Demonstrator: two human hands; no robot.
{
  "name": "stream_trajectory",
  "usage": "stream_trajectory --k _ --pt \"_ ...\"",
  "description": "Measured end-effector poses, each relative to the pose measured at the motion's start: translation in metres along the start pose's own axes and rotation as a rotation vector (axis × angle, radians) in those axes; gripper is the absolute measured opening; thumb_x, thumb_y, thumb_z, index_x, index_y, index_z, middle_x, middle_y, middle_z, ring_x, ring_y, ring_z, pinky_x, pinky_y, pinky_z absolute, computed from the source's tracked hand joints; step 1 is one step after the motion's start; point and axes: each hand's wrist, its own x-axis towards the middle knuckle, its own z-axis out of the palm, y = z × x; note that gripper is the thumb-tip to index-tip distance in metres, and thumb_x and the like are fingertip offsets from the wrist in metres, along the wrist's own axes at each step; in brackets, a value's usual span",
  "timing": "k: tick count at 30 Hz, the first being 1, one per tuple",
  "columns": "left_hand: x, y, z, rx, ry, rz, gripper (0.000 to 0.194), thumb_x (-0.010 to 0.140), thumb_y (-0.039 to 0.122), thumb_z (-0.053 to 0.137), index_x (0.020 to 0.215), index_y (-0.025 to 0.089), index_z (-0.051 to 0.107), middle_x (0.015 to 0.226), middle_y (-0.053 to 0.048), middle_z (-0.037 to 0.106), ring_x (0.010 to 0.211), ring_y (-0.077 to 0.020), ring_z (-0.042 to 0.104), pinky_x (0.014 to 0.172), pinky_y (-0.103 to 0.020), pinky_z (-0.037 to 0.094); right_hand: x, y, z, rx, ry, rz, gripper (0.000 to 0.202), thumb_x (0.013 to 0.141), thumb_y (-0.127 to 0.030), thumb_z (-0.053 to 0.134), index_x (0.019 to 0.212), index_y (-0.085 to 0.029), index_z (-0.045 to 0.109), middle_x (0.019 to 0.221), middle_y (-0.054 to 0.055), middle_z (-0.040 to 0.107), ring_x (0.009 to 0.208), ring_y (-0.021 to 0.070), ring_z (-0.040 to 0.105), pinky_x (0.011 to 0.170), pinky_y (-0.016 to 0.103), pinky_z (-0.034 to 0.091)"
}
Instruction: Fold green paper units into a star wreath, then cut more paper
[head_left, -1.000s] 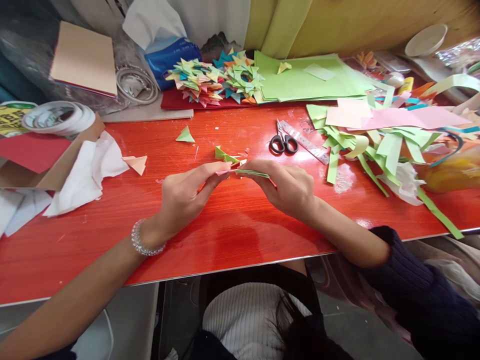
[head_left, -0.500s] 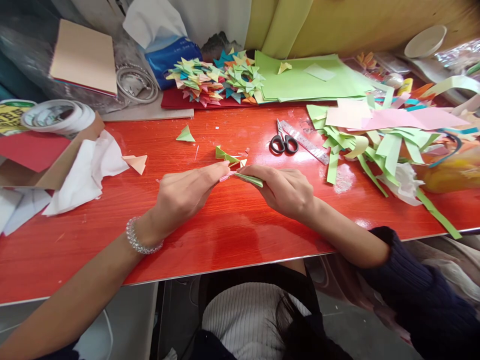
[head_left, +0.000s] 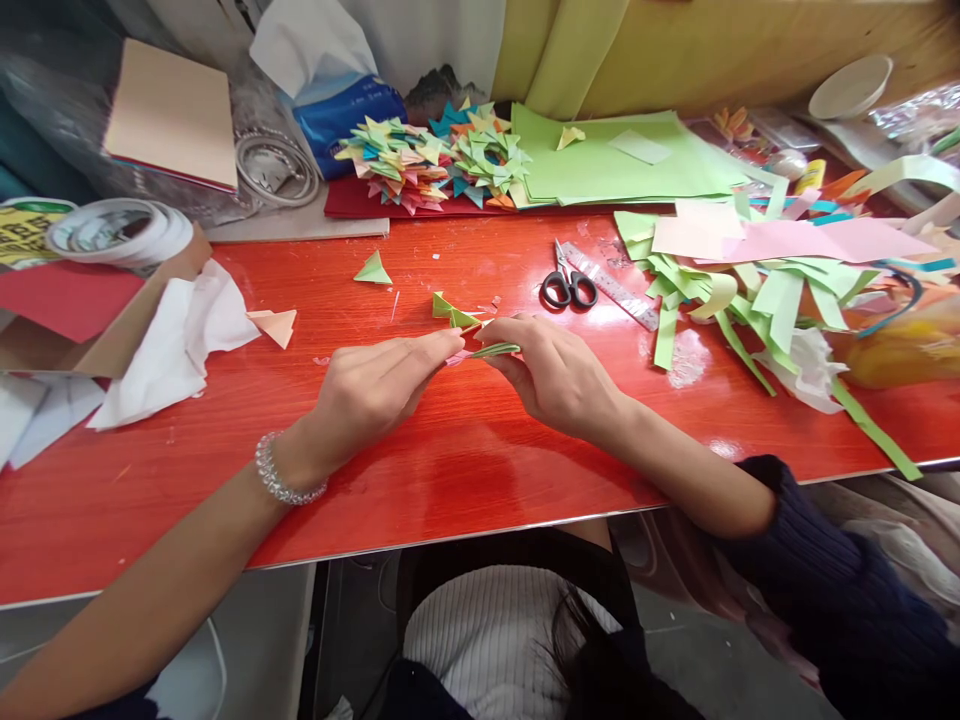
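A small, flat piece of folded paper, pink at its left end and pale green in thin stacked layers at its right (head_left: 501,350), lies between the fingertips of both hands, above the middle of the glossy red wooden surface (head_left: 450,470). Whether it is one piece or two set together cannot be told. The left hand (head_left: 375,385) closes its fingertips over the pink end, its thumb mostly hidden; the right hand (head_left: 562,370) pinches the green part between thumb and fingers.

Just behind the fingertips sits a yellow-green paper piece with folded points (head_left: 448,308), partly covered by them. Farther back and left lies a light green folded paper triangle (head_left: 373,268). Black-handled scissors (head_left: 568,288) rest beside a clear, patterned ruler (head_left: 616,287), behind the right hand.

Red wood shows from the wrists down to the surface's pale near edge, which slants upward to the right. Leftward, it reaches a peach paper triangle (head_left: 276,327) and crumpled white tissue (head_left: 176,350); rightward, a heap of green and pink paper strips (head_left: 795,285), one strip reaching the near edge.
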Motion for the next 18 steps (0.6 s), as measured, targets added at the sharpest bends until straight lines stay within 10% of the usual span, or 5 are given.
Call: stream_trajectory --k 18 --pt "0.013 0.011 0.000 0.183 0.173 0.152 0.015 0.092 0.014 0.059 0.106 0.017 0.064 0.087 0.000 0.077 0.063 -0.0100 0.071 0.054 -0.020 0.052 0.004 -0.012 0.000 0.763 0.046 0.473 0.017 0.098 -0.029 0.047 0.097 -0.019 0.060 0.077 -0.002 0.057 0.060 0.0045 0.056 0.057 0.020 0.048"
